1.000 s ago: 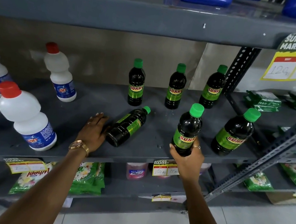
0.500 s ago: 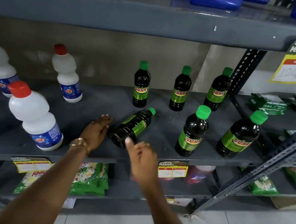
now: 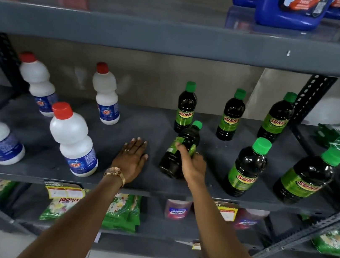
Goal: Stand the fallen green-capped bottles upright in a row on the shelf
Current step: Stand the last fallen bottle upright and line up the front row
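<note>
A dark green-capped bottle (image 3: 180,150) leans tilted on the grey shelf (image 3: 113,177), cap pointing up and away. My right hand (image 3: 192,164) is wrapped around its lower body from the right. My left hand (image 3: 131,158) lies flat and open on the shelf, just left of that bottle and apart from it. Three green-capped bottles (image 3: 231,116) stand upright along the back. Two more stand nearer the front at the right, one (image 3: 247,169) beside my right hand and one (image 3: 306,178) further right.
White bottles with red caps (image 3: 73,141) stand on the left half of the shelf. Blue jugs (image 3: 290,7) and red containers sit on the shelf above. Green packets (image 3: 123,212) fill the shelf below. A slanted metal upright (image 3: 313,229) crosses the lower right.
My right hand let go of the front upright bottle, swung left and closed on the fallen bottle, which has risen from lying flat to tilted. My left hand has come off that bottle's base.
</note>
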{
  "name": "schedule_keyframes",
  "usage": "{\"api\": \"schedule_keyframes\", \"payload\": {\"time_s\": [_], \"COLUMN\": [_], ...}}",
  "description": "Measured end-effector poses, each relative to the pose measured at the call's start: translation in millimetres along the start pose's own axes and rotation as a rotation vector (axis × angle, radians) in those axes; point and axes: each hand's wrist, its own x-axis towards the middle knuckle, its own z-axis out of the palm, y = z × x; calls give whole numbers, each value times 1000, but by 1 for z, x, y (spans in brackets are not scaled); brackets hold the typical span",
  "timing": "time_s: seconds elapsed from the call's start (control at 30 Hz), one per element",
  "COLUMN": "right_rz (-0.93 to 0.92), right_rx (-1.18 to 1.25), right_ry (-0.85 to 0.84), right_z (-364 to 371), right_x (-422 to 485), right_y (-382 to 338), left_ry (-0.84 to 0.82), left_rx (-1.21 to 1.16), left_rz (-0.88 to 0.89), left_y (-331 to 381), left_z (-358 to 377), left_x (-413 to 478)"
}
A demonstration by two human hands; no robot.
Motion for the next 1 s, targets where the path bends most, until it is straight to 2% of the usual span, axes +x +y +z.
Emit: {"api": "schedule_keyframes", "payload": {"time_s": [0.13, 0.23, 0.57, 0.8, 0.93, 1.0], "right_rz": [-300, -401, -389, -369, -292, -296], "right_rx": [119, 103, 55, -181, -26, -11], "right_ry": [108, 91, 37, 231, 69, 57], "right_z": [-1, 1, 3, 10, 2, -4], "right_x": [9, 17, 31, 24, 27, 29], "right_y": [-1, -3, 6, -7, 3, 11], "left_ry": [32, 37, 60, 57, 48, 38], "left_rx": [-5, -26, -7, 3, -2, 2], "left_rz": [-3, -12, 8, 11, 9, 9], "left_y": [1, 1, -1, 1, 2, 2], "left_z": [1, 3, 3, 2, 1, 0], "left_x": [0, -1, 0, 0, -2, -2]}}
